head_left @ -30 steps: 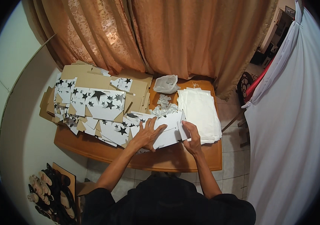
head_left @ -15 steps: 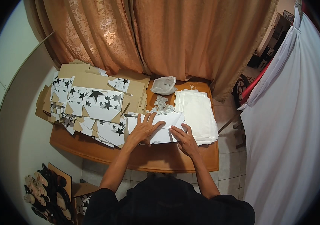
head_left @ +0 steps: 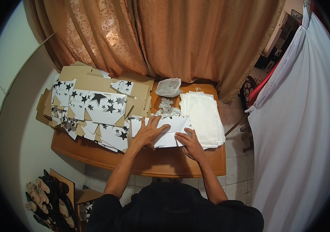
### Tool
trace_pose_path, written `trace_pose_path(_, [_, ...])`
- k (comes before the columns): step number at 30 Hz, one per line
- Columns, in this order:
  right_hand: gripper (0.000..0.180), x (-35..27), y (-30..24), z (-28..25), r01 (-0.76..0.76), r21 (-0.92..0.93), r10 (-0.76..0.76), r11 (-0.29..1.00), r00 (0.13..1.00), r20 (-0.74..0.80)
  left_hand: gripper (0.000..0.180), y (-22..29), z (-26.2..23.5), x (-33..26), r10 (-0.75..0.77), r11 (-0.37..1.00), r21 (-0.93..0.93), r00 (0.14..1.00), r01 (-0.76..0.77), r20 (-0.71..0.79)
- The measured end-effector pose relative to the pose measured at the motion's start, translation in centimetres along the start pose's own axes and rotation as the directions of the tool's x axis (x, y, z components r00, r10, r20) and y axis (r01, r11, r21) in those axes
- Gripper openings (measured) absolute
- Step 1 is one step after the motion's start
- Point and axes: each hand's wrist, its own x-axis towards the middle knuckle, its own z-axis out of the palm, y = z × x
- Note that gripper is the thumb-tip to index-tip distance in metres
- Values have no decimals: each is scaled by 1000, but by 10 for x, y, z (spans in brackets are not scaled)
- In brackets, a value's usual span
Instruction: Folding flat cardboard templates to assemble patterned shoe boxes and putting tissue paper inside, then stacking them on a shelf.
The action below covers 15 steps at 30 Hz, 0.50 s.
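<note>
A white folded paper sheet (head_left: 172, 125) lies on the orange-brown wooden table (head_left: 153, 162) in front of me. My left hand (head_left: 149, 131) presses flat on its left half with fingers spread. My right hand (head_left: 190, 142) rests on its lower right part, fingers flat on the paper. Neither hand grips anything. To the right of the sheet lies a stack of white sheets (head_left: 205, 116). A heap of small white paper pieces (head_left: 167, 108) sits just behind the sheet.
A large pile of brown cardboard and white star-printed pieces (head_left: 95, 104) covers the table's left half. A crumpled white plastic bag (head_left: 169, 87) lies at the back. Orange curtains hang behind, a white cloth (head_left: 300, 135) at right, sandals (head_left: 45, 197) on the floor lower left.
My hands have shifted slightly on the white sheet; the left hand now lies flatter and more spread. The sheet looks pressed flatter than one second ago.
</note>
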Motion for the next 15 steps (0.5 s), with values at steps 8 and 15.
trace_pose_path(8, [63,-1,-8,-3,-20,82,16,996,999,45,141,-6,7,-4,17,1000,9,1000,-17,-2])
trace_pose_path(15, [65,-1,-3,0,-19,43,17,999,999,51,143,-2,3,-2,34,999,17,999,-34,-10])
